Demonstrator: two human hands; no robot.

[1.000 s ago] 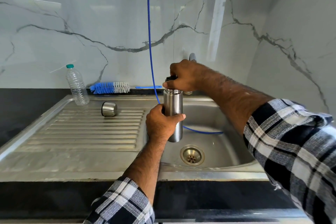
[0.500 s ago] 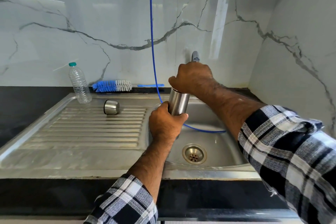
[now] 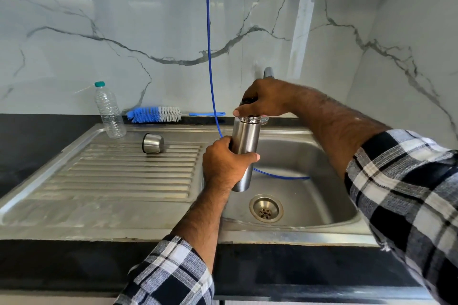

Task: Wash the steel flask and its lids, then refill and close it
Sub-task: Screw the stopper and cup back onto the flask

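Observation:
The steel flask point(image 3: 244, 140) stands upright above the sink basin point(image 3: 309, 181), its threaded neck showing at the top. My left hand point(image 3: 224, 164) grips the flask around its lower half. My right hand point(image 3: 262, 101) sits on top of the flask and holds a black inner lid point(image 3: 248, 100), mostly hidden under the fingers. The steel outer cap point(image 3: 153, 143) lies on its side on the ribbed drainboard point(image 3: 124, 176).
A small plastic water bottle point(image 3: 109, 111) stands at the back left. A blue and white bottle brush point(image 3: 158, 114) lies along the wall. A blue hose point(image 3: 210, 57) hangs down into the basin. The tap point(image 3: 268, 72) is behind my right hand. The drain point(image 3: 266, 208) is below the flask.
The flask tilted to the right half a second ago and is upright again now. The threaded neck now shows below my right hand, with the black lid lifted just off it.

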